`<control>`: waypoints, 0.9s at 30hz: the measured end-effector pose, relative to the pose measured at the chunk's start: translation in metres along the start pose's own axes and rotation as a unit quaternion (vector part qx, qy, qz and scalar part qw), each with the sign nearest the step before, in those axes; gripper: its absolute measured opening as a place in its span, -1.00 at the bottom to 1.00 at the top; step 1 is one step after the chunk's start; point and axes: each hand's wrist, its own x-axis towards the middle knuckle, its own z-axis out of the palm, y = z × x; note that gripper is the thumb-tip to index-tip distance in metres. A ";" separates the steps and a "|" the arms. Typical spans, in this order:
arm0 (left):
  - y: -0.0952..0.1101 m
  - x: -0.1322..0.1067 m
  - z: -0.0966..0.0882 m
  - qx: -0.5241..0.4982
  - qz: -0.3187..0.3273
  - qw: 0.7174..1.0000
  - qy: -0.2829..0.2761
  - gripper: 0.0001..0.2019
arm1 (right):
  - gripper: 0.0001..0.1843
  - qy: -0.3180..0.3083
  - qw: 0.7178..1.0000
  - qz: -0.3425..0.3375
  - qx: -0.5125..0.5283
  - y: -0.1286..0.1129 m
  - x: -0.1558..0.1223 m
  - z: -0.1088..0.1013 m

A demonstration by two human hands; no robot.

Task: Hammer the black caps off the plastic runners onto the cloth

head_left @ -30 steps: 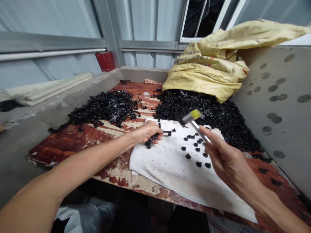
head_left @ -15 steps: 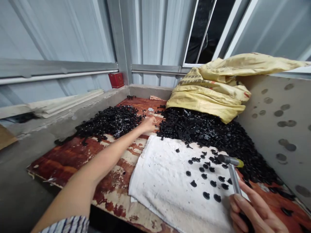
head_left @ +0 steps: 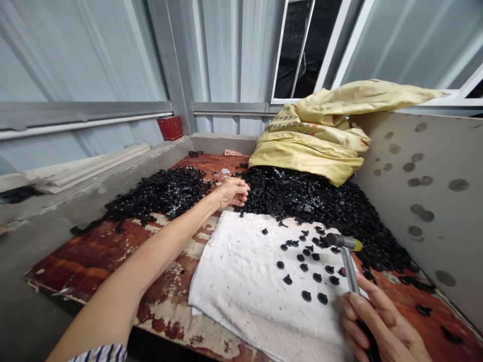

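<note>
While the hands are working well apart, the right hand [head_left: 381, 327] is gripping a small hammer [head_left: 349, 266] over the right edge of a white towel [head_left: 241, 286] dotted with black plastic fasteners [head_left: 306, 296], and the left hand [head_left: 231, 194] is curling just beside a heap of the same fasteners [head_left: 313, 206] near the back edge of a red-painted wooden board [head_left: 105, 256].

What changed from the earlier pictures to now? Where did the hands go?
The left hand moved forward off the white cloth towel to the heap of black plastic pieces, nothing visible in it. The right hand dropped toward the near right, gripping a silver hammer with a yellow tip. The round black pieces on the towel stayed.
</note>
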 end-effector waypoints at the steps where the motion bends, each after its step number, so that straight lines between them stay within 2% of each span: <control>1: 0.000 -0.004 -0.001 0.002 -0.003 1.000 -0.002 -0.94 | -0.29 -0.005 1.000 0.001 0.003 0.001 0.001 -0.001; 5: -0.010 -0.008 -0.001 0.047 -0.006 0.998 0.037 -0.82 | -0.25 -0.014 1.000 -0.005 0.011 0.002 0.003 -0.002; 8: -0.015 0.000 0.012 0.064 0.009 0.995 0.069 -0.72 | -0.22 -0.017 1.000 -0.006 0.003 0.003 0.004 -0.002; 12: -0.008 0.015 0.039 0.041 0.016 0.993 0.108 -0.83 | -0.26 -0.014 1.000 -0.016 0.005 0.004 0.003 -0.002; 14: -0.001 0.019 0.045 0.011 0.011 0.992 0.126 -0.88 | -0.28 -0.015 1.000 -0.018 0.012 0.005 0.003 -0.003; 17: 0.010 0.016 0.038 -0.048 0.002 0.987 0.153 -0.89 | -0.28 -0.024 0.999 -0.014 0.025 0.005 0.002 -0.004; 20: 0.023 -0.002 0.022 -0.096 -0.015 0.982 0.165 -0.89 | -0.31 -0.033 0.999 -0.015 0.037 0.004 0.004 -0.005; 22: 0.033 -0.024 0.016 -0.129 -0.032 0.983 0.124 -0.86 | -0.39 -0.046 0.998 -0.019 0.038 0.004 0.006 -0.006; 23: 0.037 -0.036 0.017 -0.154 -0.041 0.984 0.080 -0.84 | -0.44 -0.055 0.998 -0.021 0.036 0.004 0.006 -0.006; 25: 0.044 -0.062 0.027 -0.253 -0.059 0.964 -0.065 -0.77 | -0.48 -0.068 0.997 -0.032 0.032 0.003 0.007 -0.006; 27: 0.048 -0.086 0.045 -0.300 -0.061 0.940 -0.152 -0.73 | -0.48 -0.073 0.996 -0.049 0.031 0.002 0.007 -0.006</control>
